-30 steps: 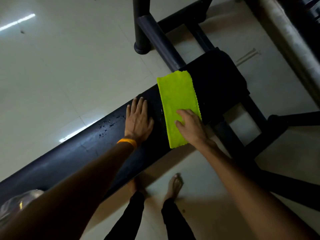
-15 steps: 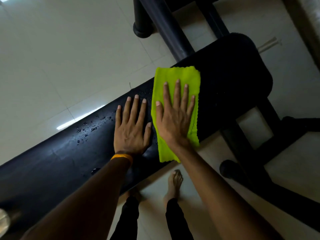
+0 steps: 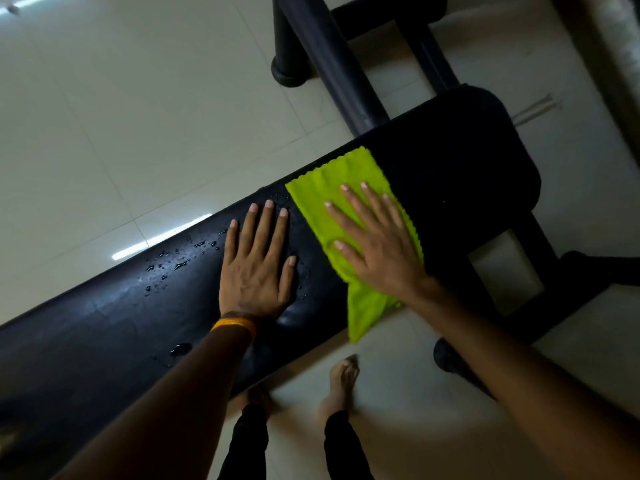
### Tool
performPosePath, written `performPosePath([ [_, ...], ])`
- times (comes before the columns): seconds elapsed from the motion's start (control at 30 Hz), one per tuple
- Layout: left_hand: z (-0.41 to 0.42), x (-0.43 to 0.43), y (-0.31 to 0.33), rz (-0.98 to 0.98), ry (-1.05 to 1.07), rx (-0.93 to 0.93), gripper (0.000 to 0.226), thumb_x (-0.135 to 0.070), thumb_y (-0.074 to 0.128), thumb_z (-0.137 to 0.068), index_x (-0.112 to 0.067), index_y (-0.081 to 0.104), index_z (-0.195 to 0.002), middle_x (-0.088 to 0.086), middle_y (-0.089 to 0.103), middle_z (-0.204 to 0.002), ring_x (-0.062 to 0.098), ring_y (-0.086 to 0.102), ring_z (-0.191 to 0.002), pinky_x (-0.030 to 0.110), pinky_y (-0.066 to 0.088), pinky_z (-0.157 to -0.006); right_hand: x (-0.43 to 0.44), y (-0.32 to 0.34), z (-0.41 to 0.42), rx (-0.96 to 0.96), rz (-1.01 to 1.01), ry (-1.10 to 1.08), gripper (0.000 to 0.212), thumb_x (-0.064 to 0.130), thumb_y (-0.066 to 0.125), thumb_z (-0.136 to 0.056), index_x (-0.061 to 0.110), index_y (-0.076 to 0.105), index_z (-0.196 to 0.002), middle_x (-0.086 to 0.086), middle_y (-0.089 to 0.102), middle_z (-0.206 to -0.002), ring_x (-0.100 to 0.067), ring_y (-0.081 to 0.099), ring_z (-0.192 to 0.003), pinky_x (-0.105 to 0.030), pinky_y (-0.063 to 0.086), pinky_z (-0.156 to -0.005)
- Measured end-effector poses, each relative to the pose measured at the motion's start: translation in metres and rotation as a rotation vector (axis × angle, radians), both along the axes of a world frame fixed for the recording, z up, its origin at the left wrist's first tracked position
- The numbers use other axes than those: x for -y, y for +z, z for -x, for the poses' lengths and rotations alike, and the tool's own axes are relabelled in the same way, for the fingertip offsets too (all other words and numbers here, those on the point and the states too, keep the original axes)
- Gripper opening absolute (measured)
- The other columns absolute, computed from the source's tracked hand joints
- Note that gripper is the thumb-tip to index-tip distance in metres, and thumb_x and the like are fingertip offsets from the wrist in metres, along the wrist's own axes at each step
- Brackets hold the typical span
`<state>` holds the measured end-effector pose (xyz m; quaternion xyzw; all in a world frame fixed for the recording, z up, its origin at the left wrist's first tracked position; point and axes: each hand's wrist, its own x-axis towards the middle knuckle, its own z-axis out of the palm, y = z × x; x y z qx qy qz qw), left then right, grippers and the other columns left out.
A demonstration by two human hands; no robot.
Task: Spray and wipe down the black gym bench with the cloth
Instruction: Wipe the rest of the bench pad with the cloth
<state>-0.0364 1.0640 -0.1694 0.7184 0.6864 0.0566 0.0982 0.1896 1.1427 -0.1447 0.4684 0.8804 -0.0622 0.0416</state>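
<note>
The black gym bench [image 3: 104,334] runs diagonally from lower left to upper right, with spray droplets [image 3: 166,265] on its far side. A yellow-green cloth [image 3: 322,199] lies across the pad, and its near end hangs over the near edge. My right hand [image 3: 377,244] presses flat on the cloth with fingers spread. Just left of the cloth, my left hand [image 3: 256,268] rests flat on the bare pad, holding nothing, with an orange band [image 3: 235,325] at the wrist.
Dark metal frame tubes [image 3: 339,64] rise beyond the bench, and more frame legs [image 3: 540,258] stand to the right. My bare feet [image 3: 341,382] stand on the pale tiled floor [image 3: 121,116] at the bench's near side.
My right hand moved from the cloth's near edge onto its middle and spread flat. The cloth has turned and slid toward the near edge. My left hand stays planted on the pad.
</note>
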Motion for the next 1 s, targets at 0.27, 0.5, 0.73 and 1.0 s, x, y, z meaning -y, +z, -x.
performPosePath([
  [0.27,-0.002,-0.001,0.004,0.043,0.004,-0.006,0.07,-0.044,0.026,-0.099,-0.014,0.018,-0.162,0.01,0.012,-0.17,0.027,0.005,-0.158,0.049,0.003,-0.128,0.018,-0.005,-0.007,-0.03,-0.129,-0.615,0.063,0.055,0.024,-0.105,0.027,0.019,-0.161,-0.009,0.012,-0.17,-0.035,0.007,-0.156,-0.054,0.008,-0.126],
  [0.5,-0.004,0.003,0.006,0.046,-0.008,0.008,0.067,-0.041,0.027,-0.102,-0.014,0.016,-0.162,0.009,0.009,-0.171,0.026,0.002,-0.158,0.05,0.003,-0.128,-0.016,-0.009,-0.082,-0.023,-0.118,-0.502,0.067,0.063,0.023,-0.102,0.03,0.024,-0.16,-0.005,0.02,-0.168,-0.032,0.015,-0.156,-0.053,0.017,-0.124],
  [0.73,-0.041,-0.041,0.026,-0.043,-0.167,0.16,0.069,-0.04,0.032,-0.101,-0.006,0.021,-0.16,0.013,0.016,-0.169,0.029,0.008,-0.158,0.051,0.004,-0.128,0.033,-0.013,-0.038,-0.073,-0.155,-0.773,0.065,0.058,0.029,-0.103,0.027,0.023,-0.16,-0.009,0.013,-0.169,-0.035,0.007,-0.156,-0.055,0.005,-0.125],
  [1.0,-0.095,-0.103,0.001,-0.048,-0.312,0.042,0.074,-0.052,0.029,-0.102,-0.011,0.016,-0.162,0.01,0.013,-0.17,0.029,0.007,-0.158,0.051,0.009,-0.128,-0.044,-0.022,-0.129,-0.167,-0.203,-1.122,0.069,0.057,0.024,-0.1,0.021,0.03,-0.159,-0.012,0.022,-0.167,-0.037,0.017,-0.154,-0.056,0.02,-0.122],
])
